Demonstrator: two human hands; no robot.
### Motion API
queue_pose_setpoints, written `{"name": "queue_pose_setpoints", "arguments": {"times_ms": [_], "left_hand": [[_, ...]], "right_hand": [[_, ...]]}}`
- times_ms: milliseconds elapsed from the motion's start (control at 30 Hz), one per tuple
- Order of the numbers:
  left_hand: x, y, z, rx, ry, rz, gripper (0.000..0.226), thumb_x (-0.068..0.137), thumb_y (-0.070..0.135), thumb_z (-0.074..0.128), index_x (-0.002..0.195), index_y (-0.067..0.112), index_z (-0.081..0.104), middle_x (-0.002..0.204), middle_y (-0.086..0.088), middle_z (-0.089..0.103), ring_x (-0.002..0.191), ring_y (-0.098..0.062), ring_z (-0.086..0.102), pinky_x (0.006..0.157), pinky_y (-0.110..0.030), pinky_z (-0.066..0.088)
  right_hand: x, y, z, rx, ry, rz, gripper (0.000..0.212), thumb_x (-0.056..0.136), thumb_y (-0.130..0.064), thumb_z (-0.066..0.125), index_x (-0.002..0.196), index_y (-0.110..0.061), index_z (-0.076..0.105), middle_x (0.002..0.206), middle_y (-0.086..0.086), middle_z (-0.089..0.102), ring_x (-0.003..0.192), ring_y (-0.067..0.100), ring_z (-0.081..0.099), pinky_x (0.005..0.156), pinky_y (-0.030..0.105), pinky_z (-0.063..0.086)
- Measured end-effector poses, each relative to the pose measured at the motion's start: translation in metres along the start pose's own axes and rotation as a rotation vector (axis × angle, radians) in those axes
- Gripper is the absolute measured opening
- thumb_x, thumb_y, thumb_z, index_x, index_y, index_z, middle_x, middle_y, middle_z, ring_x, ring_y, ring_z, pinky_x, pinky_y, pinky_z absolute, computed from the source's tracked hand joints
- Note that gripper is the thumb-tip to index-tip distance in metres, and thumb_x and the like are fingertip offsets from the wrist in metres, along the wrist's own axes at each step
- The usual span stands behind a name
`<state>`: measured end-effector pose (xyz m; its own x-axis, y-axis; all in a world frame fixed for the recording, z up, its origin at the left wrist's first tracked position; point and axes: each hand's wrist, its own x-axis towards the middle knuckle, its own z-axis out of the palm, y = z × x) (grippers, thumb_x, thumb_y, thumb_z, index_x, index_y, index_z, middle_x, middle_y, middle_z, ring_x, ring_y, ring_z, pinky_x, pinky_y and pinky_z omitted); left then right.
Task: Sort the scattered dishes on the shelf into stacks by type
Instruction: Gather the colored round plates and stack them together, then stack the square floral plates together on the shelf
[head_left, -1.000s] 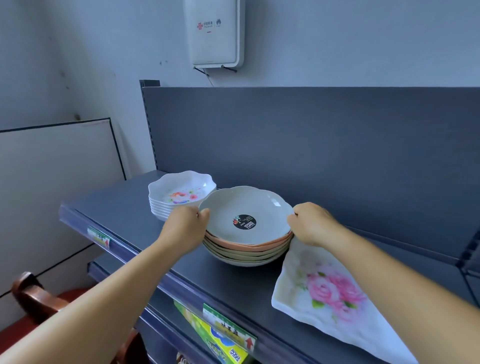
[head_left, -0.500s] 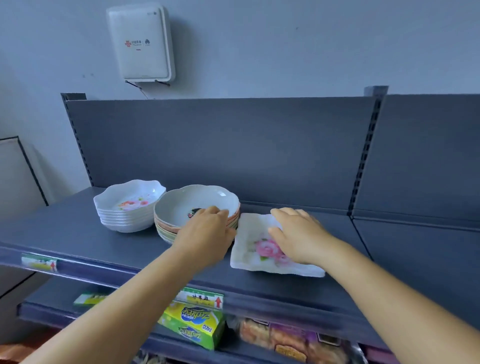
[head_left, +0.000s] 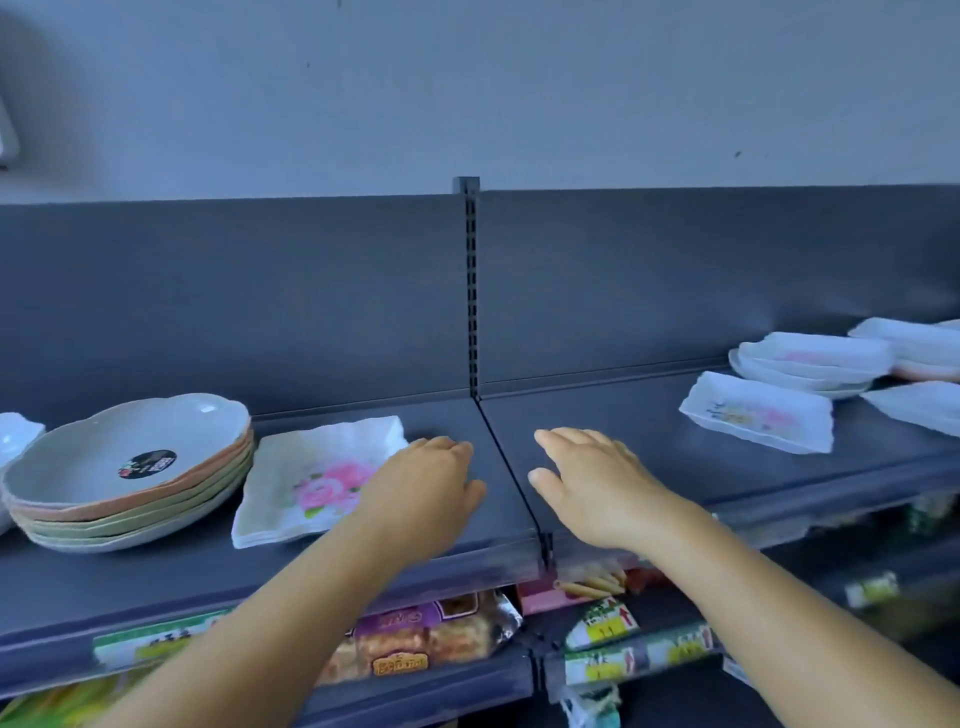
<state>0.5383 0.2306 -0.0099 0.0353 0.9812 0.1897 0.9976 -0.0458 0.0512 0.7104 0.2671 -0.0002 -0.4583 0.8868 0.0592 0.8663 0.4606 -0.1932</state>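
Shelf (head_left: 156, 577), dishes part-sorted: our right hand (head_left: 587, 488), empty with fingers spread, lies nearer the rectangular floral dish (head_left: 756, 413) off to its right, long axis seemingly across the shelf; left hand (head_left: 426, 493), loosely curled and holding nothing, rests beside the square floral plate (head_left: 306, 483).

— Where are the hands?

— Both bare forearms reach forward from the bottom of the view, converging toward the middle. The left hand (head_left: 423, 486) is palm down, fingers curled loosely together, thumb tucked toward the centre.

— And the other one?

— The right hand (head_left: 589, 483) is also palm down, flatter, with its fingers stretched forward and the thumb spread out to the left. Neither grasps anything. The two hands sit near each other, apart, at about the same height.
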Motion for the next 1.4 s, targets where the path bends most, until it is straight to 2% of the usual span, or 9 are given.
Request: {"name": "queue_pose_setpoints", "arguments": {"times_ms": [300,600,700,800,1000,1100,1200,1300,1400], "left_hand": [[0.068,0.107,0.022,-0.05,-0.041,0.141,0.043,0.1,0.035,0.037,0.134,0.011,0.046,0.137,-0.005,0.052,0.128,-0.024,0.045,0.101,-0.035,0.043],[0.153,0.212,0.053,-0.073,-0.087,0.11,0.044,0.1,0.035,0.035,0.137,0.013,0.045,0.136,-0.003,0.051,0.127,-0.023,0.046,0.096,-0.035,0.045],[0.181,0.232,0.066,-0.097,-0.108,0.082,0.041,0.099,0.034,0.036,0.133,0.015,0.049,0.131,-0.003,0.054,0.12,-0.023,0.051,0.093,-0.037,0.048],[0.207,0.245,0.079,-0.103,-0.124,0.056,0.035,0.098,0.035,0.035,0.122,0.016,0.054,0.12,-0.003,0.056,0.108,-0.023,0.054,0.086,-0.039,0.05],[0.255,0.255,0.096,-0.109,-0.16,0.019,0.034,0.099,0.03,0.035,0.12,0.008,0.051,0.125,-0.007,0.05,0.113,-0.025,0.05,0.081,-0.037,0.047],[0.273,0.25,0.103,-0.131,-0.176,-0.015,0.022,0.098,0.025,0.037,0.094,0.007,0.049,0.105,-0.008,0.053,0.092,-0.025,0.049,0.069,-0.033,0.041],[0.284,0.242,0.109,-0.248,-0.166,-0.042,0.029,0.092,0.016,0.043,0.065,0.013,0.032,0.071,-0.002,0.044,0.067,-0.023,0.041,0.051,-0.028,0.028],[0.288,0.235,0.111,-0.331,-0.149,-0.027,0.033,0.085,0.009,0.046,0.061,0.015,0.025,0.059,0.001,0.033,0.053,-0.017,0.029,0.046,-0.027,0.021],[0.289,0.227,0.107,-0.395,-0.134,-0.014,0.03,0.083,0.007,0.045,0.06,0.015,0.027,0.056,0.002,0.032,0.052,-0.018,0.026,0.047,-0.025,0.02]], "right_hand": [[-0.02,0.12,-0.015,-0.022,0.036,0.146,0.056,0.101,-0.038,0.031,0.153,-0.017,0.021,0.159,-0.002,0.023,0.146,0.018,0.019,0.118,0.035,0.018],[-0.017,0.257,-0.038,-0.008,0.03,0.256,0.052,0.101,-0.039,0.033,0.147,-0.015,0.03,0.154,0.003,0.031,0.141,0.023,0.027,0.113,0.033,0.025],[-0.012,0.293,-0.04,0.042,0.035,0.321,0.054,0.101,-0.038,0.033,0.149,-0.013,0.029,0.153,0.004,0.031,0.138,0.024,0.028,0.111,0.034,0.029],[-0.004,0.321,-0.039,0.091,0.053,0.416,0.046,0.1,-0.035,0.035,0.137,-0.009,0.041,0.143,0.009,0.04,0.131,0.027,0.035,0.101,0.036,0.036],[0.017,0.346,-0.03,0.196,0.024,0.538,0.051,0.1,-0.038,0.036,0.139,-0.006,0.039,0.139,0.011,0.045,0.128,0.028,0.043,0.098,0.037,0.04],[0.028,0.35,-0.022,0.288,0.007,0.575,0.042,0.099,-0.037,0.038,0.128,-0.007,0.044,0.112,0.008,0.057,0.107,0.026,0.055,0.084,0.034,0.046],[0.033,0.349,-0.017,0.366,0.048,0.616,0.023,0.097,-0.03,0.045,0.104,-0.009,0.042,0.09,0.003,0.048,0.084,0.023,0.05,0.069,0.031,0.042],[0.035,0.345,-0.016,0.402,0.074,0.644,0.019,0.095,-0.025,0.047,0.107,-0.01,0.045,0.092,0.001,0.049,0.08,0.02,0.05,0.063,0.028,0.038],[0.036,0.341,-0.017,0.442,0.09,0.654,0.013,0.092,-0.022,0.047,0.082,-0.018,0.04,0.074,-0.004,0.041,0.063,0.013,0.042,0.051,0.025,0.033]]}}
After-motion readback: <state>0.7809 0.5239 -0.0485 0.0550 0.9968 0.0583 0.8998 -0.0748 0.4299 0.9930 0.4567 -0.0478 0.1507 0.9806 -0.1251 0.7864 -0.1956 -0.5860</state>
